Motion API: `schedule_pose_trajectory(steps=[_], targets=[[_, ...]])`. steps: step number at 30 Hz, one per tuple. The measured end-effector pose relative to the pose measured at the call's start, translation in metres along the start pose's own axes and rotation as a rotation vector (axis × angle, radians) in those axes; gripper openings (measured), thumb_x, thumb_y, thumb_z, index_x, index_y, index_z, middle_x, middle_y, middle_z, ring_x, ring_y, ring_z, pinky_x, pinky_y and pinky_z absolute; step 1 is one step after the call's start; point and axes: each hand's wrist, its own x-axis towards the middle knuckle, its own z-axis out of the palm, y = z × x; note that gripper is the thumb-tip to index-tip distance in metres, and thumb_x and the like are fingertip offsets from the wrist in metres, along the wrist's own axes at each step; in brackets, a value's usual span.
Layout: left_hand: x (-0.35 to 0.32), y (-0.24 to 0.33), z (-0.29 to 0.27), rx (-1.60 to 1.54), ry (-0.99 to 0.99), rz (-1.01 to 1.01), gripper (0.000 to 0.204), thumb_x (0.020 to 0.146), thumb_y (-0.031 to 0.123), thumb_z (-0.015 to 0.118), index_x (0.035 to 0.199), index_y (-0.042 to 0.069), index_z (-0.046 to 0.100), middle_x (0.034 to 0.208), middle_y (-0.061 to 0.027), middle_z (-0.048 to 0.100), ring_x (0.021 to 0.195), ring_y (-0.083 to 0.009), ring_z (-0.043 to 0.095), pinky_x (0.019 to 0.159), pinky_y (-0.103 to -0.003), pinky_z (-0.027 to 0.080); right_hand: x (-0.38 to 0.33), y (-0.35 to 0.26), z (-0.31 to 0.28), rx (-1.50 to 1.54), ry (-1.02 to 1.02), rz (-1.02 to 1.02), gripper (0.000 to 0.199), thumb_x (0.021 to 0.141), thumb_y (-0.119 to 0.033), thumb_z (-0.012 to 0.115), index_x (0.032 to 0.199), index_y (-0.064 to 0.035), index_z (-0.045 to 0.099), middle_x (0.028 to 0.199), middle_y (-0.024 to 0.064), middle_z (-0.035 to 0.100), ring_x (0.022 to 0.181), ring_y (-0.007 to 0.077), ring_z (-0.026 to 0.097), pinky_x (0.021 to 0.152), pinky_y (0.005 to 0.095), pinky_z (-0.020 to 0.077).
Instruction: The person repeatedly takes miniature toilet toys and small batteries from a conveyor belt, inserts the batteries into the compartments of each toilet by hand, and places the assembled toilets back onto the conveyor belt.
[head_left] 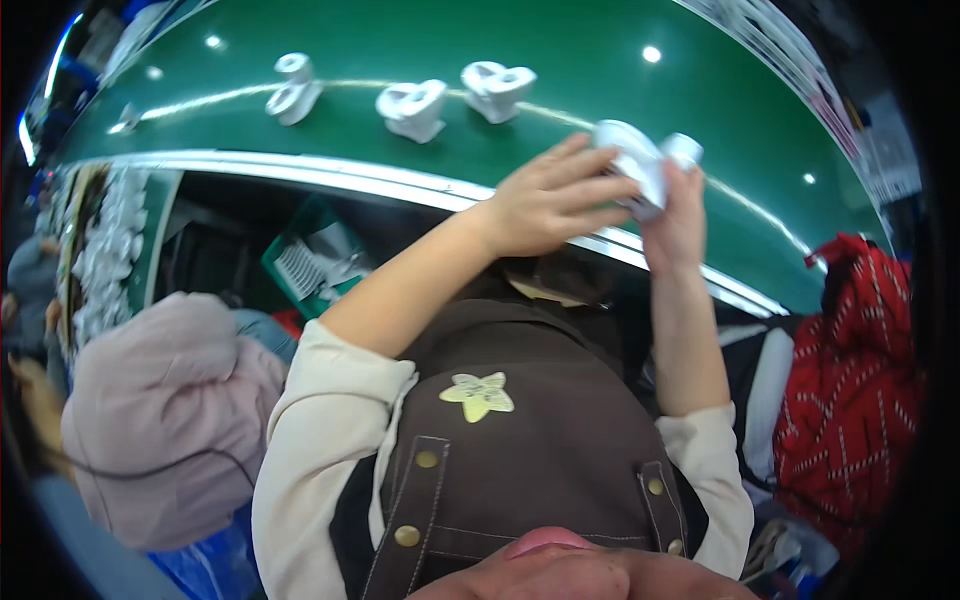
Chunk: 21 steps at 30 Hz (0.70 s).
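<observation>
In front of me, over the near edge of the green table [560, 60], a white plastic piece [640, 165] is held up between my hands. It has a rounded body and a short round end, both slightly blurred. My right hand [677, 225] grips it from the right and below. From the left, my left hand [560, 195] lays its fingers across the piece's side, its thumb hidden. Similar white pieces rest on the table to the left: one nearest [497, 90], one beside it [412, 108] and one farther left [293, 90].
A smaller white bit [127, 118] lies at the table's far left. A white strip [330, 172] runs along the near edge. Below it, a green crate [310, 255] holds white and grey parts. Red patterned cloth [850, 390] hangs on the right; a person in pink [165, 400] is at left.
</observation>
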Motion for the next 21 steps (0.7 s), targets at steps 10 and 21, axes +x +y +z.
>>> schedule_pose_trajectory(steps=[10,21], targets=[[-0.056,-0.017,0.021,-0.111,-0.158,-0.530,0.039,0.071,0.004,0.074,0.109,0.012,0.069,0.132,-0.0113,0.055,0.131,-0.0384,0.043,0.106,-0.049,0.038,0.053,0.030,-0.042,-1.149,-0.246,-0.667,0.073,0.080,-0.018,0.076,0.140,-0.0095,0.036,0.121,0.0174,0.051,0.104,0.0283,0.057,0.086,0.0389,0.0493],[-0.031,-0.022,0.047,-0.181,-0.331,-0.472,0.039,0.074,0.004,0.071,0.112,0.008,0.065,0.119,-0.0061,0.063,0.117,-0.0287,0.055,0.098,-0.043,0.044,0.067,0.014,-0.058,-0.612,0.077,-0.488,0.075,0.089,-0.025,0.071,0.146,-0.0125,0.023,0.130,0.0164,0.044,0.114,0.0274,0.053,0.089,0.0402,0.0494]])
